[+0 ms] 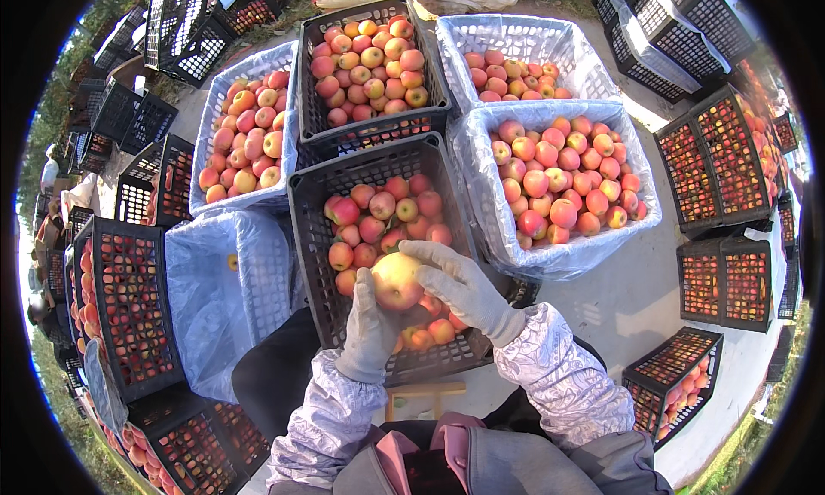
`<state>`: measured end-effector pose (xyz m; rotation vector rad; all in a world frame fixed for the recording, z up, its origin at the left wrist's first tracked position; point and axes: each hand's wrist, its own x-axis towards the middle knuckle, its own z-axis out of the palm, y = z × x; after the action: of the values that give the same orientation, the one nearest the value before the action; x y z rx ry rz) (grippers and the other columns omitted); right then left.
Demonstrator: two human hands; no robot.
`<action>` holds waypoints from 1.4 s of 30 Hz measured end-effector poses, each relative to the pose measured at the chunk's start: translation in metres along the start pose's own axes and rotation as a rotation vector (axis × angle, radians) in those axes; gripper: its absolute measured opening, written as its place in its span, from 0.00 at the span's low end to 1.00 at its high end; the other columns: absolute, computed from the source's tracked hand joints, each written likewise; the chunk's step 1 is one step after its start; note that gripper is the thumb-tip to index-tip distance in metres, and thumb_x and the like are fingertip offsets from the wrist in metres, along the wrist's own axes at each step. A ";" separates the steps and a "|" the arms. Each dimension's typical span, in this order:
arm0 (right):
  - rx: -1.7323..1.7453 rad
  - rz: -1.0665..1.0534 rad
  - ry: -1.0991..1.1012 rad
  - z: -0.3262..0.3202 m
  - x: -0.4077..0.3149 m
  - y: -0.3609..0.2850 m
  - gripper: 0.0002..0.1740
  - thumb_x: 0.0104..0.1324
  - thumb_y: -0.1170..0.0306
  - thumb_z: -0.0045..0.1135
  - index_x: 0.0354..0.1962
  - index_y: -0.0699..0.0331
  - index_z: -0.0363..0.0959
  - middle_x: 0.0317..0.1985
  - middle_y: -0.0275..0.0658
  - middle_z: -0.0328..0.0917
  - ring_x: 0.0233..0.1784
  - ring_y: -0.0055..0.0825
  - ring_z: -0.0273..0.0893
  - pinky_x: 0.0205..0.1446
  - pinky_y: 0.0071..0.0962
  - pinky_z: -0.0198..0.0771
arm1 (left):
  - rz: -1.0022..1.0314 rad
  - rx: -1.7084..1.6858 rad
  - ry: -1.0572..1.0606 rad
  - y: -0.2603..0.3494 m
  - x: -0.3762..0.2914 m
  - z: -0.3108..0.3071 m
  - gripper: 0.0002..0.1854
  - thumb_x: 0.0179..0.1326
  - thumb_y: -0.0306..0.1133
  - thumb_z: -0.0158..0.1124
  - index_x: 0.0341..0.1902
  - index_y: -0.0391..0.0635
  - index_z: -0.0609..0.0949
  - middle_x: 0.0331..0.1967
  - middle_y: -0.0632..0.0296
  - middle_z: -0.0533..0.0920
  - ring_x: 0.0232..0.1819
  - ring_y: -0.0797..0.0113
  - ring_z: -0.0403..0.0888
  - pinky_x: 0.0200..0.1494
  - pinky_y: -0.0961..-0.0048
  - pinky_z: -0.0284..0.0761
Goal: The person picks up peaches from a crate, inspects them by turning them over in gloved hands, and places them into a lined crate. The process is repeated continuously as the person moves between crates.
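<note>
A yellow-red apple (397,281) is held between my two grey-gloved hands, above the near black plastic crate (377,167). My left hand (372,332) supports it from the left and below. On its upper right side rest the fingers of my right hand (467,289). Beneath, many red apples (381,205) lie in that crate, some hidden by my hands. Right of it stands a crate lined with clear plastic film (573,247), heaped with red apples (567,166). To the left, another film-lined crate (213,289) has one yellowish apple (232,262) visible inside.
Beyond the near crate stand a full black crate (309,118), a lined crate of apples (205,166) and a partly filled lined crate (451,28). Stacked apple crates (129,308) rise at left, others (715,166) at right. A wooden stool or frame (425,390) sits below my arms.
</note>
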<state>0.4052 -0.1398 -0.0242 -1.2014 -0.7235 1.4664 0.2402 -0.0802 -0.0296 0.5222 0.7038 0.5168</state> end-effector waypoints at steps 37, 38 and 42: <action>0.778 0.100 -0.048 -0.140 0.089 -0.035 0.46 0.68 0.53 0.64 0.76 0.60 0.52 0.70 0.46 0.66 0.66 0.48 0.75 0.65 0.45 0.76 | 0.935 1.517 0.142 0.093 0.302 -0.049 0.30 0.56 0.27 0.68 0.65 0.40 0.75 0.58 0.45 0.78 0.60 0.42 0.77 0.64 0.54 0.73; 0.755 0.106 -0.048 -0.152 0.096 -0.044 0.45 0.68 0.54 0.65 0.75 0.59 0.53 0.68 0.45 0.68 0.66 0.46 0.75 0.65 0.45 0.77 | 0.927 1.609 0.189 0.094 0.317 -0.051 0.29 0.56 0.29 0.69 0.64 0.42 0.77 0.58 0.46 0.78 0.58 0.42 0.77 0.63 0.53 0.73; 0.607 0.052 0.085 -0.224 0.115 -0.089 0.41 0.66 0.61 0.68 0.72 0.57 0.57 0.63 0.41 0.71 0.62 0.42 0.77 0.63 0.45 0.77 | 0.962 1.885 0.208 0.101 0.348 -0.061 0.25 0.55 0.33 0.70 0.58 0.43 0.80 0.53 0.52 0.80 0.50 0.46 0.78 0.55 0.53 0.75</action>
<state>0.6531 -0.0430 -0.0477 -0.8064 -0.1600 1.5174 0.3959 0.2211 -0.1700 2.6838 0.9768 0.6665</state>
